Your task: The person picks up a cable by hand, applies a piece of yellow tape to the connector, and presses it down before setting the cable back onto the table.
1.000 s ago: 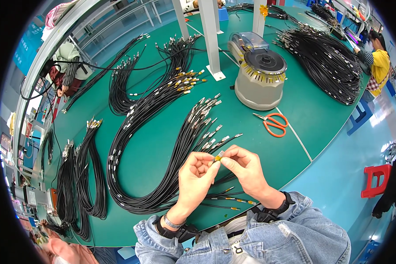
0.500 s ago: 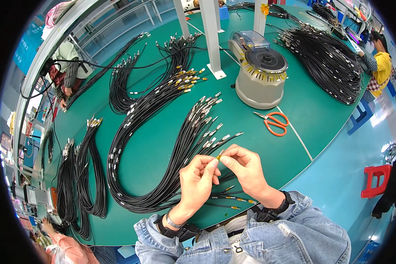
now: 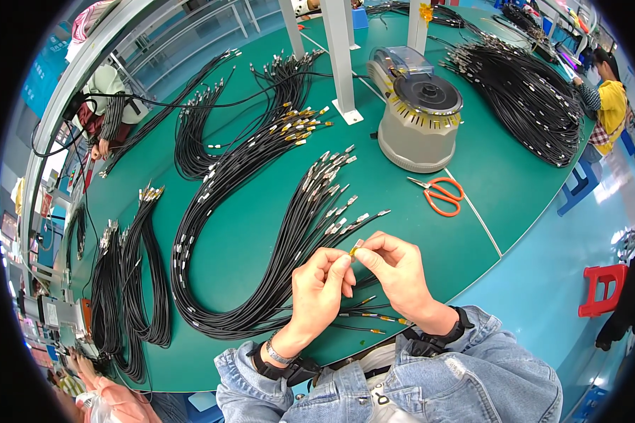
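Observation:
My left hand (image 3: 321, 290) and my right hand (image 3: 397, 268) meet over the near edge of the green table (image 3: 261, 233), fingertips pinched together on the small metal-and-yellow connector end of a black cable (image 3: 355, 249). Right behind the hands lies a long looped bundle of black cables with silver connectors (image 3: 317, 201). A few cable ends with gold tips (image 3: 367, 317) lie under my wrists.
A grey round tape dispenser (image 3: 418, 116) stands at the back right, orange scissors (image 3: 441, 194) beside it. More black cable bundles lie at the left (image 3: 130, 275), the back (image 3: 261, 141) and the far right (image 3: 522, 92). White posts (image 3: 339, 56) rise from the table. Other people work at both ends.
My hands stay in the same place; the fingers have shifted slightly on the connector end. Nothing else has moved.

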